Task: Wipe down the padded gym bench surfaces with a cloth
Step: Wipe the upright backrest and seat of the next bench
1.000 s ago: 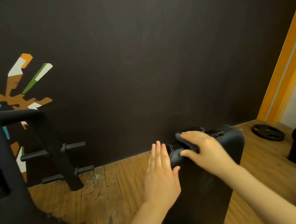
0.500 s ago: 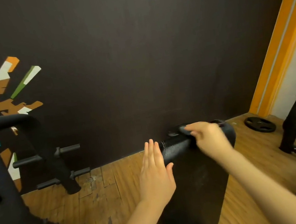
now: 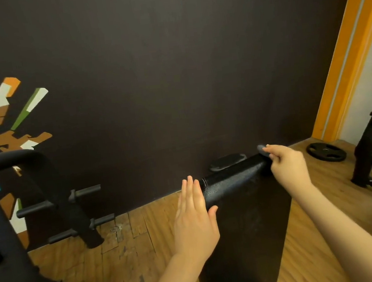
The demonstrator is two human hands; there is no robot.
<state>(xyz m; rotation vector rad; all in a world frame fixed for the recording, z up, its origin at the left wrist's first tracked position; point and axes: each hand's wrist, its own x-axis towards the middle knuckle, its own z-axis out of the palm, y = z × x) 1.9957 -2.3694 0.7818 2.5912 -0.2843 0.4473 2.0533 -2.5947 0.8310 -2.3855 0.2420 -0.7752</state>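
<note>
Bench (image 3: 244, 213) pad runs away from me toward the dark wall, its far end just short of it. I have my left hand (image 3: 194, 218) flat against the pad's left edge, fingers straight and together, I judge to steady it. My right hand (image 3: 287, 165) sits at the far right corner, fingers curled on a dark cloth (image 3: 262, 148), there to work the top edge. Only a scrap of cloth shows past my knuckles. The bench frame and near end are cut off below.

Black pebbled bench pad (image 3: 243, 204), dark grey cloth (image 3: 262, 149), brown plank floor (image 3: 132, 247).
</note>
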